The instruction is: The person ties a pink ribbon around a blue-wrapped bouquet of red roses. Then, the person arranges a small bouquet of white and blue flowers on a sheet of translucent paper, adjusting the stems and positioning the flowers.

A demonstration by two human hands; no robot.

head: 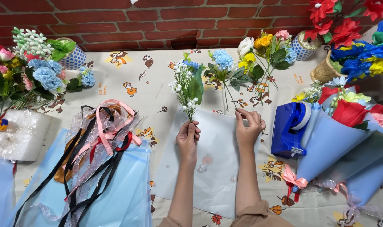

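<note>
The person's left hand (188,133) is closed around the stems of a small white flower sprig (185,86). The sprig stands up from the fist and points to the far side, with green leaves on its right. The right hand (248,126) is just beside it, to the right. Its fingers (245,114) are bent and pinch the far edge of a pale see-through paper sheet (216,168). That sheet lies flat on the worktop (157,80), under both hands and arms.

Just past the hands lie loose flowers, a blue flower (223,59) and a yellow flower (263,40) among them. To the right sits a blue tape holder (289,130), touching a finished bouquet in blue wrap (330,138) with a pink bow. On the near left, a heap of ribbons (96,138), pink, black and clear, lies on a pile of light blue sheets (124,197). A bunch of mixed flowers (35,71) rests at the far left, near a brick wall (157,21).
</note>
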